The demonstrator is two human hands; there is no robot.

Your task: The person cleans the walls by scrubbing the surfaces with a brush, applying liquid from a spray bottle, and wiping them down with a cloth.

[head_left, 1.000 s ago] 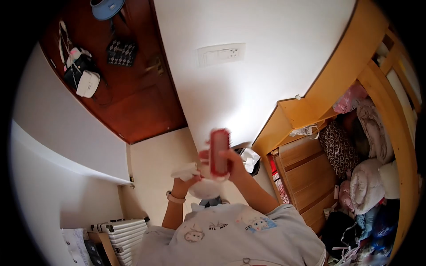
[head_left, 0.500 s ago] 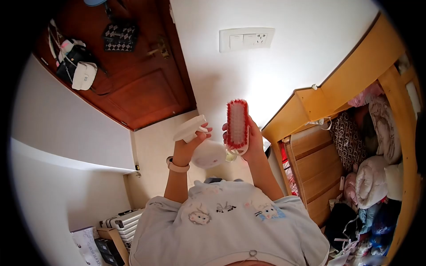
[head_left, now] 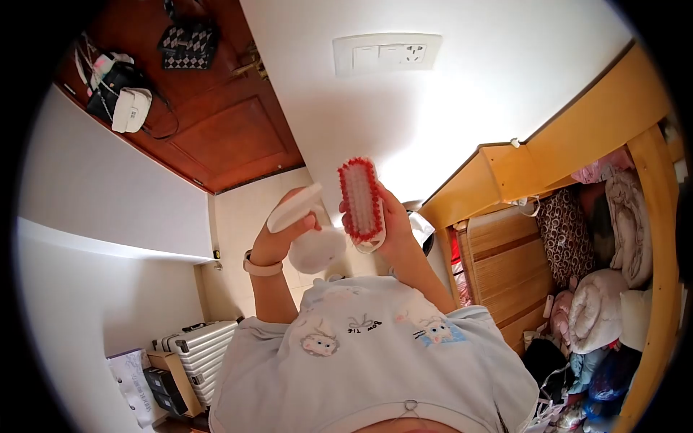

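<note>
In my right hand [head_left: 394,222] is a scrub brush [head_left: 360,200], held upright. Its bristles, red round the rim and pale in the middle, face me, and a white loop shows at its lower end. My left hand [head_left: 287,235], with a pale band at the wrist, is closed round a white oblong object [head_left: 294,208] whose kind I cannot make out. The object is tilted, its upper end toward the brush but apart from it. Below the left hand shows a rounded white thing [head_left: 317,251], too unclear to name.
A wooden door [head_left: 224,137] with hanging bags [head_left: 126,97] is at the upper left. A switch panel [head_left: 388,55] is on the wall ahead. On the right a wooden bunk frame [head_left: 577,115] encloses bedding [head_left: 599,310]. A silver suitcase [head_left: 202,353] stands at lower left.
Both hands have shifted left in the view, still holding the brush and the white object. The white object has turned to show more edge-on. The camera's view has shifted slightly too.
</note>
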